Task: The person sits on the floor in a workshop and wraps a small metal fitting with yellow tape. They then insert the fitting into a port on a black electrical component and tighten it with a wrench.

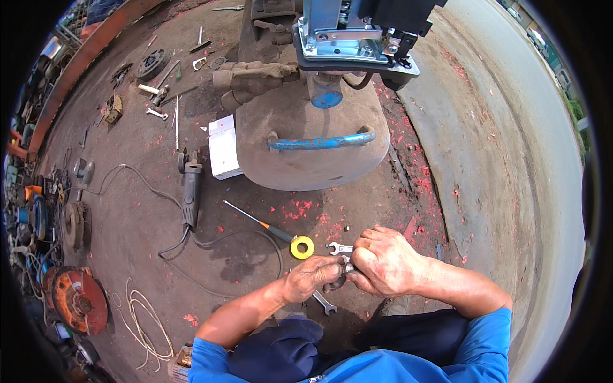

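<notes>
My left hand (pixel 306 277) is closed on a small metal fitting (pixel 347 267), its thumb against the piece, low in the middle of the head view. My right hand (pixel 388 263) curls over the same fitting from the right, fingers bent around it; the part's exact shape is mostly hidden. A silver open-end wrench (pixel 338 247) lies just beyond my hands, and another (pixel 324 303) is on the ground below them. A yellow tape roll (pixel 302 247) and an orange-black screwdriver (pixel 271 230) lie to the upper left of my hands.
A machine with a dusty base (pixel 332 169), blue handle (pixel 322 141) and upper assembly (pixel 348 45) stands ahead. An angle grinder (pixel 191 191) with cord, white paper (pixel 221 147), scattered tools (pixel 156 113) and a red disc (pixel 83 303) lie left. A road (pixel 543 159) runs along the right.
</notes>
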